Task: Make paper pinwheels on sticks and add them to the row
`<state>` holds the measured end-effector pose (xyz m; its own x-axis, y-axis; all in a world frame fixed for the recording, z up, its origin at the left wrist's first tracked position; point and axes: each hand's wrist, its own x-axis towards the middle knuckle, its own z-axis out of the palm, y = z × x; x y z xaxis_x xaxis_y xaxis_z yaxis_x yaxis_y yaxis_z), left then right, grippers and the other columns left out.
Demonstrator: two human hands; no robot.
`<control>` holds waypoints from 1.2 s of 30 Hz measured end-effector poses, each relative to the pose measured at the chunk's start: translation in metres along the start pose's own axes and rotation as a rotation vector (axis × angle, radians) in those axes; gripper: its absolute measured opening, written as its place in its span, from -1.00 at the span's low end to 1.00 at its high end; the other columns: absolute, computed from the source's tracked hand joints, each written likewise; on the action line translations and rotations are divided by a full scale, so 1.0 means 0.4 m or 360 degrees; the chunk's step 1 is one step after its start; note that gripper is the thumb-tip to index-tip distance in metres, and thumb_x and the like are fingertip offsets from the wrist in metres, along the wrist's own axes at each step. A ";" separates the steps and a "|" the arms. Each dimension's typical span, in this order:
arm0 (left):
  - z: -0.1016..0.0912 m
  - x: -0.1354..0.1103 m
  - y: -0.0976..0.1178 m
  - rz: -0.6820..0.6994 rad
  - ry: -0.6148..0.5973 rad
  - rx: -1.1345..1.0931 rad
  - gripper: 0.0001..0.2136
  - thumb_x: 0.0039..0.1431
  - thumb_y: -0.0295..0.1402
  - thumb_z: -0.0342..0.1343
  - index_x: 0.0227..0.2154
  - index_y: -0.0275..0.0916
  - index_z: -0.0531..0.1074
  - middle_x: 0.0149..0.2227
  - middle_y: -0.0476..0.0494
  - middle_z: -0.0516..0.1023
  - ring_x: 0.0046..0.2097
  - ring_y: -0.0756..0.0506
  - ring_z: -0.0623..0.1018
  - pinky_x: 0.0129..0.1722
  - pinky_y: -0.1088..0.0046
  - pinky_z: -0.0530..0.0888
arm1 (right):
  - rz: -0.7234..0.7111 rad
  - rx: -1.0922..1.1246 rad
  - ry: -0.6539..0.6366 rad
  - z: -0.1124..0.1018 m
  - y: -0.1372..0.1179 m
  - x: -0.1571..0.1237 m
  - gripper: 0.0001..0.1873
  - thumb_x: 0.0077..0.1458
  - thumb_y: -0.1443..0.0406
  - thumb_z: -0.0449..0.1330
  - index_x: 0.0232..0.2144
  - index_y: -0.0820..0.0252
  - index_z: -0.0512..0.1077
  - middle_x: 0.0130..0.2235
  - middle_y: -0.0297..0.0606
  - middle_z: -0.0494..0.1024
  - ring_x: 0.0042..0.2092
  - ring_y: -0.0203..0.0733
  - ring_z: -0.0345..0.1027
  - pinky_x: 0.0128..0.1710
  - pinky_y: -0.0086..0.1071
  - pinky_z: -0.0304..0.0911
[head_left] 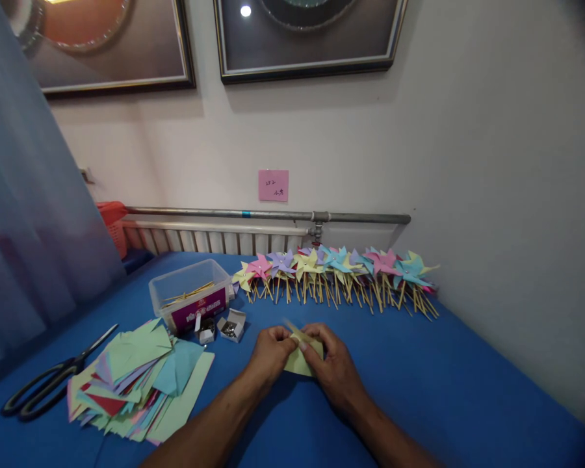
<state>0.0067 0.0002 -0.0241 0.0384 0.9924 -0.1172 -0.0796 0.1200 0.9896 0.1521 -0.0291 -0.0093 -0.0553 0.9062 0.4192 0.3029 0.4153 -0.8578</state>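
My left hand (269,357) and my right hand (335,369) meet over the blue table (443,383), both pinching a yellow-green piece of paper (299,361). A thin, blurred stick-like piece juts up from between the fingers. The paper's lower edge rests near the tabletop. A pile of cut coloured paper sheets (136,383) lies to the left of my left forearm. A long row of finished paper pinwheels (336,273) on wooden sticks lies along the far edge by the wall.
A clear plastic box (190,299) with wooden sticks stands beyond the pile. Two small open boxes of metal pins (224,326) sit beside it. Black scissors (49,383) lie at far left. A radiator pipe (268,214) runs along the wall; a curtain hangs left.
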 end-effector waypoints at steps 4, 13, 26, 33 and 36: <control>0.001 0.000 -0.003 0.0009 0.0005 0.0015 -0.74 -0.23 -0.21 0.30 -0.62 -0.26 0.37 -0.67 0.05 0.34 -0.59 0.06 0.26 -0.56 0.52 0.16 | 0.0055 0.0114 -0.0037 -0.004 -0.003 -0.002 -0.69 0.15 0.00 0.21 -0.33 0.08 0.51 -0.20 -0.23 0.59 -0.14 -0.04 0.43 -0.07 -0.29 0.29; -0.001 0.005 -0.007 0.0000 0.0005 0.0038 -0.77 -0.22 -0.27 0.30 -0.62 -0.26 0.36 -0.66 0.02 0.38 -0.61 0.06 0.28 -0.58 0.52 0.18 | 0.0484 0.0649 0.0177 0.000 0.065 0.024 -0.36 0.12 -0.26 0.06 -0.34 0.16 0.53 -0.26 -0.16 0.64 -0.25 -0.05 0.47 -0.24 -0.29 0.35; 0.002 -0.001 0.010 -0.0034 0.0045 0.0025 -0.87 -0.15 -0.41 0.22 -0.63 -0.25 0.36 -0.68 0.03 0.38 -0.63 0.05 0.28 -0.58 0.51 0.20 | 0.0629 0.1203 -0.0064 0.008 0.006 0.012 -0.59 0.04 -0.07 0.31 -0.36 0.16 0.50 -0.38 -0.29 0.58 -0.39 -0.20 0.40 -0.36 -0.37 0.30; 0.002 -0.005 0.010 0.0000 0.0036 0.0052 -0.85 -0.13 -0.41 0.22 -0.63 -0.24 0.33 -0.69 0.06 0.35 -0.63 0.06 0.27 -0.58 0.52 0.16 | 0.0647 0.1000 -0.0069 0.012 0.044 0.018 -0.55 -0.14 0.02 0.45 -0.28 0.15 0.48 -0.44 -0.37 0.57 -0.46 -0.25 0.37 -0.42 -0.39 0.27; 0.001 -0.003 0.006 0.0021 0.0035 0.0093 -0.86 -0.14 -0.41 0.22 -0.62 -0.25 0.35 -0.68 0.06 0.34 -0.62 0.06 0.27 -0.58 0.52 0.16 | 0.0629 0.0875 -0.0111 0.013 0.058 0.021 -0.53 -0.17 0.00 0.46 -0.31 0.15 0.47 -0.46 -0.37 0.56 -0.48 -0.24 0.39 -0.42 -0.37 0.29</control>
<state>0.0070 -0.0009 -0.0213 0.0157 0.9943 -0.1052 -0.0217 0.1055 0.9942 0.1537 -0.0115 -0.0274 -0.1067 0.9935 0.0391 -0.2139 0.0155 -0.9767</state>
